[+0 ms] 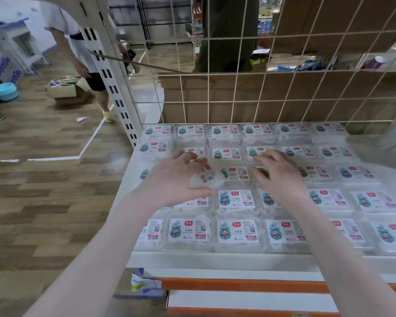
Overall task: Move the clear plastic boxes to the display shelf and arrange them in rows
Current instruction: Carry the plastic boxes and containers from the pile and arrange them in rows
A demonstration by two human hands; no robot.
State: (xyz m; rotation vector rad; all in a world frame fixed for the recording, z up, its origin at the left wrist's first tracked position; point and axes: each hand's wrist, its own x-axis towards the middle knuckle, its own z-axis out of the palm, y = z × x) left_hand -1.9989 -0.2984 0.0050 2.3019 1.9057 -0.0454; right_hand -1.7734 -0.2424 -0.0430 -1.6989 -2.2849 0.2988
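Several clear plastic boxes with white, teal and red labels lie flat in rows on the white display shelf. My left hand grips one clear box, tilted, over the third row near the shelf's left side. My right hand hovers over the same row a little to the right, fingers curled loosely over a box that its palm mostly hides. One labelled box shows between my two hands. The front row runs along the shelf's near edge.
A wire grid panel backs the shelf, with cardboard behind it. A slotted white upright stands at the shelf's left. A person stands on the wood floor beyond it, near an open carton and a blue basin. Orange-edged shelves lie below.
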